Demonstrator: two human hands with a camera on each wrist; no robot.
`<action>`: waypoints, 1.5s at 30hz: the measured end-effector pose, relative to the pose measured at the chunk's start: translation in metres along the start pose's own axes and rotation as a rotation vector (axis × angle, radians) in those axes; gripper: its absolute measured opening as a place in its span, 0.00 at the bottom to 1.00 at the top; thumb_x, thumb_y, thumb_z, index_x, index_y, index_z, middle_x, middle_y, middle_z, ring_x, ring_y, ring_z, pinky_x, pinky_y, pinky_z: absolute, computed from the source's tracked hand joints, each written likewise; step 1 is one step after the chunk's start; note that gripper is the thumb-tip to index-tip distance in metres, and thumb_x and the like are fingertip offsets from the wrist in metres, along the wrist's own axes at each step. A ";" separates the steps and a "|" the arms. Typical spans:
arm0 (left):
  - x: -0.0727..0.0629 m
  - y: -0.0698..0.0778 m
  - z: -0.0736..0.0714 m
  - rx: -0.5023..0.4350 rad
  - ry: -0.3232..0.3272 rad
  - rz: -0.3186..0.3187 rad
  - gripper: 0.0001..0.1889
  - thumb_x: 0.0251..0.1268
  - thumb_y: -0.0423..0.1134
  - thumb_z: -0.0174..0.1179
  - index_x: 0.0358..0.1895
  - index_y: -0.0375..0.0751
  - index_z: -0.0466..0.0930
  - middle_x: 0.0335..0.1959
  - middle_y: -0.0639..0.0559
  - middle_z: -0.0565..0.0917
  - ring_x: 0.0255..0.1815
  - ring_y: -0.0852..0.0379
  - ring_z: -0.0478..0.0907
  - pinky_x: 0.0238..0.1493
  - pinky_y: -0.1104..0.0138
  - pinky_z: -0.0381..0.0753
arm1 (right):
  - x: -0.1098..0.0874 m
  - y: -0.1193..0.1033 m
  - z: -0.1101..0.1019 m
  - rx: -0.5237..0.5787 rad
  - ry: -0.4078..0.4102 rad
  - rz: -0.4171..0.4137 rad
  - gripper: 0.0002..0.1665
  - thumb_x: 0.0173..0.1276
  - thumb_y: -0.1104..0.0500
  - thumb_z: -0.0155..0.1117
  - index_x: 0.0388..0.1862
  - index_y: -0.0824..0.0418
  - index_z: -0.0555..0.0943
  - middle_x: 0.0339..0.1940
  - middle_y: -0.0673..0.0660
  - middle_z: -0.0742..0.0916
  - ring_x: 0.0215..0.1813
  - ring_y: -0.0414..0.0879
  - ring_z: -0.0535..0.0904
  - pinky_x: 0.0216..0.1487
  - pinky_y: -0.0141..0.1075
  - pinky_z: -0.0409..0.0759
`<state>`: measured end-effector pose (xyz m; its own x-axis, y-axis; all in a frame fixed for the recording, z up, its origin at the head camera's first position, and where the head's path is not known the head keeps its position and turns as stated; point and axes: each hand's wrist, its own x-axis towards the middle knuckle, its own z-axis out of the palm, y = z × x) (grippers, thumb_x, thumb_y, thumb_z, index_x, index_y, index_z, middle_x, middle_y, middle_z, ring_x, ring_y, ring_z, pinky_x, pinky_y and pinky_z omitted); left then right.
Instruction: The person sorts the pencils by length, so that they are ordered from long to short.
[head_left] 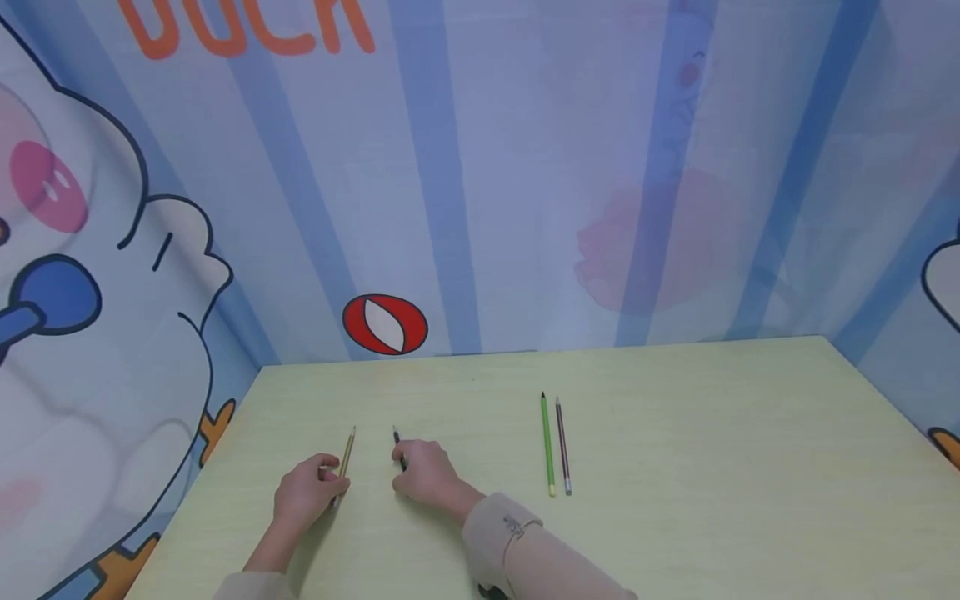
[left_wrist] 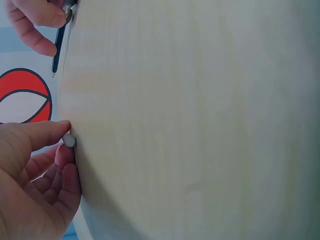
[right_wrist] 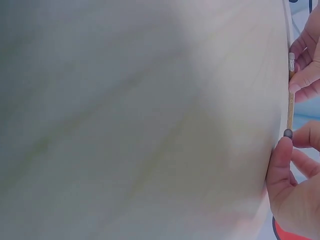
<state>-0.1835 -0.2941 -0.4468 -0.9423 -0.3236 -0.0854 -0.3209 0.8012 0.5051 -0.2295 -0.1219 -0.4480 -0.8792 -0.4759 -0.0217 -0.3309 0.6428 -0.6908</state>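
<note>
My left hand [head_left: 303, 492] pinches a yellow pencil [head_left: 348, 450] near its eraser end, with the tip pointing away from me. Its pale eraser end faces the camera in the left wrist view. To the right, the fingers of my right hand [head_left: 427, 473] pinch a dark pencil [head_left: 396, 435], also tip away. Most of that pencil is hidden behind the hand in the head view; its dark rounded end [right_wrist: 288, 133] shows between thumb and finger in the right wrist view. The two held pencils are apart, roughly side by side.
Further right, a green pencil [head_left: 547, 446] and a dark red pencil [head_left: 563, 450] lie nearly parallel on the pale yellow table [head_left: 712, 450]. A printed cloth backdrop [head_left: 525, 167] stands along the table's far edge and at both sides.
</note>
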 end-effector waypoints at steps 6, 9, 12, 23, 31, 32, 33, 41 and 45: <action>0.000 0.001 -0.002 0.010 -0.009 0.016 0.19 0.49 0.36 0.58 0.45 0.31 0.74 0.29 0.47 0.82 0.27 0.57 0.76 0.29 0.65 0.68 | -0.001 0.004 -0.002 0.046 -0.001 -0.014 0.17 0.46 0.68 0.64 0.39 0.61 0.79 0.36 0.55 0.82 0.29 0.42 0.68 0.32 0.30 0.68; -0.001 0.002 -0.003 0.012 -0.017 0.025 0.18 0.49 0.36 0.56 0.45 0.30 0.75 0.31 0.45 0.82 0.29 0.55 0.76 0.29 0.65 0.68 | -0.004 0.006 -0.005 0.056 -0.002 -0.043 0.18 0.46 0.68 0.63 0.40 0.60 0.79 0.38 0.55 0.82 0.31 0.42 0.69 0.34 0.30 0.69; -0.002 0.004 -0.004 0.012 -0.024 0.021 0.19 0.49 0.37 0.54 0.45 0.30 0.75 0.33 0.43 0.81 0.30 0.54 0.76 0.29 0.65 0.68 | -0.008 0.007 -0.010 0.084 -0.013 -0.060 0.19 0.47 0.69 0.63 0.41 0.60 0.78 0.37 0.56 0.83 0.29 0.41 0.70 0.33 0.29 0.70; -0.009 0.028 0.002 -0.100 -0.002 0.051 0.18 0.49 0.35 0.53 0.46 0.30 0.75 0.29 0.47 0.80 0.23 0.59 0.73 0.23 0.70 0.65 | -0.021 0.011 -0.042 0.202 -0.041 -0.040 0.21 0.53 0.70 0.58 0.48 0.60 0.76 0.16 0.51 0.75 0.16 0.39 0.66 0.18 0.28 0.65; -0.014 0.061 0.009 -0.226 0.005 0.095 0.18 0.47 0.35 0.54 0.46 0.34 0.76 0.26 0.52 0.80 0.20 0.64 0.72 0.22 0.70 0.66 | -0.031 0.022 -0.066 0.247 -0.034 -0.079 0.21 0.55 0.70 0.57 0.49 0.60 0.76 0.17 0.50 0.75 0.18 0.39 0.67 0.19 0.27 0.67; -0.015 0.065 0.011 -0.244 0.002 0.100 0.18 0.47 0.34 0.54 0.46 0.34 0.76 0.26 0.52 0.80 0.20 0.64 0.73 0.22 0.70 0.66 | -0.033 0.024 -0.069 0.255 -0.034 -0.082 0.20 0.55 0.70 0.57 0.49 0.60 0.76 0.17 0.50 0.75 0.18 0.39 0.67 0.19 0.27 0.67; -0.016 0.069 0.013 -0.265 -0.003 0.103 0.18 0.47 0.34 0.54 0.46 0.34 0.76 0.26 0.51 0.79 0.21 0.64 0.73 0.22 0.70 0.67 | -0.035 0.026 -0.072 0.260 -0.032 -0.087 0.20 0.55 0.70 0.57 0.48 0.59 0.76 0.18 0.50 0.75 0.19 0.39 0.68 0.20 0.28 0.68; -0.027 0.103 0.028 -0.429 -0.040 0.123 0.16 0.50 0.34 0.55 0.45 0.35 0.75 0.29 0.49 0.78 0.21 0.62 0.75 0.24 0.71 0.73 | -0.054 0.046 -0.097 0.321 0.005 -0.138 0.22 0.55 0.71 0.55 0.49 0.57 0.75 0.21 0.53 0.78 0.21 0.40 0.71 0.22 0.29 0.71; -0.032 0.118 0.035 -0.496 -0.066 0.139 0.16 0.52 0.34 0.55 0.46 0.34 0.75 0.30 0.48 0.79 0.22 0.61 0.77 0.26 0.70 0.75 | -0.064 0.055 -0.106 0.382 0.008 -0.155 0.22 0.55 0.71 0.55 0.50 0.57 0.74 0.22 0.55 0.78 0.22 0.39 0.72 0.23 0.29 0.72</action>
<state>-0.1942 -0.1712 -0.4146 -0.9819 -0.1862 -0.0345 -0.1239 0.4944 0.8603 -0.2283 0.0079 -0.4080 -0.8321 -0.5439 0.1082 -0.3100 0.2945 -0.9040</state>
